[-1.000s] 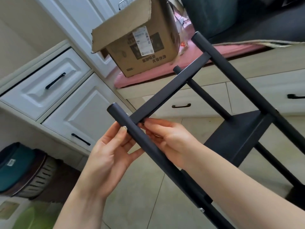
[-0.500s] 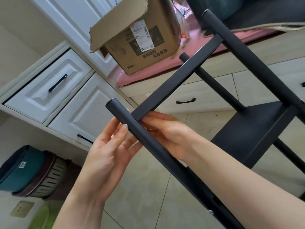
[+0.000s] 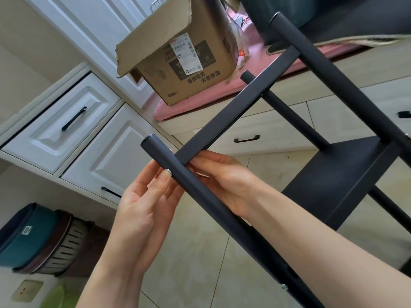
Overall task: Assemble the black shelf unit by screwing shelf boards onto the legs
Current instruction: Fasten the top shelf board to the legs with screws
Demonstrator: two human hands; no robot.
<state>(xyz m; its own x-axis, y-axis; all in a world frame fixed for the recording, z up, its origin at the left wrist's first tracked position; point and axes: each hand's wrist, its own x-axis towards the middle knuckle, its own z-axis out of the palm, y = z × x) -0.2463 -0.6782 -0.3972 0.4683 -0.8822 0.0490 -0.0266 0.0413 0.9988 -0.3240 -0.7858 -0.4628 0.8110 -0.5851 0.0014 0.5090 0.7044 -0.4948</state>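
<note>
The black shelf unit lies tilted across the view. Its near leg runs from upper left to lower right. My left hand holds that leg near its capped end, thumb on the front and fingers behind. The upper shelf board shows edge-on and meets the leg there. My right hand pinches at this joint under the board, and the leg hides its fingertips. A lower shelf board sits between the legs. Another leg crosses the upper right, and a third is behind the board.
An open cardboard box stands on a pink mat atop a bench with drawers. White cabinet drawers are on the left, stacked baskets below them. Beige floor tiles lie underneath.
The unit's far end has risen toward the upper right of the view. Both hands have stayed at the joint of the near leg and upper board.
</note>
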